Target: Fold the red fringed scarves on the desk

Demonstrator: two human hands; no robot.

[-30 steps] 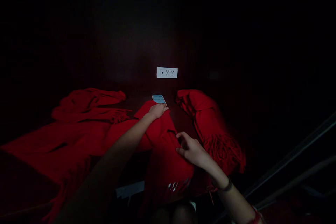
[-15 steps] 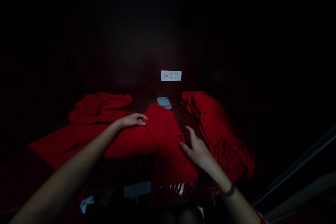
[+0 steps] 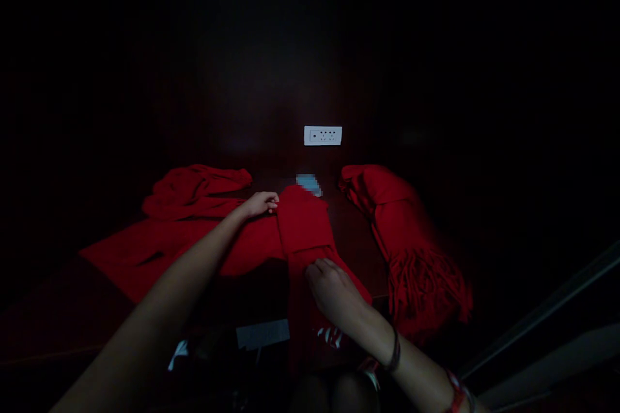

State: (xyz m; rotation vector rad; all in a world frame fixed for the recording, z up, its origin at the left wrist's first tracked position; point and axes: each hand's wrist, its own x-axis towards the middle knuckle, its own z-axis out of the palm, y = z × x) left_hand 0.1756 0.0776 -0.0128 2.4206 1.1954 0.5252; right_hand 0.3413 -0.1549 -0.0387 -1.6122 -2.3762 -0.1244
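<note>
A long red fringed scarf (image 3: 300, 232) lies across a dark table, bent at a fold in the middle, with one part running left and one hanging toward me. My left hand (image 3: 261, 203) grips the fold's left edge with curled fingers. My right hand (image 3: 334, 290) is closed on the near hanging part of the same scarf. A phone (image 3: 309, 184) with a lit screen lies just beyond the fold.
A second red scarf (image 3: 198, 190) is bunched at the back left, and a third red scarf (image 3: 407, 239) with fringe lies at the right. A white socket plate (image 3: 322, 135) sits on the dark back wall. White paper (image 3: 261, 334) shows below the table edge.
My left hand moved from beside the phone down to the left, then back to the fold's left edge. My right hand shifted left and closed on the near part of the scarf.
</note>
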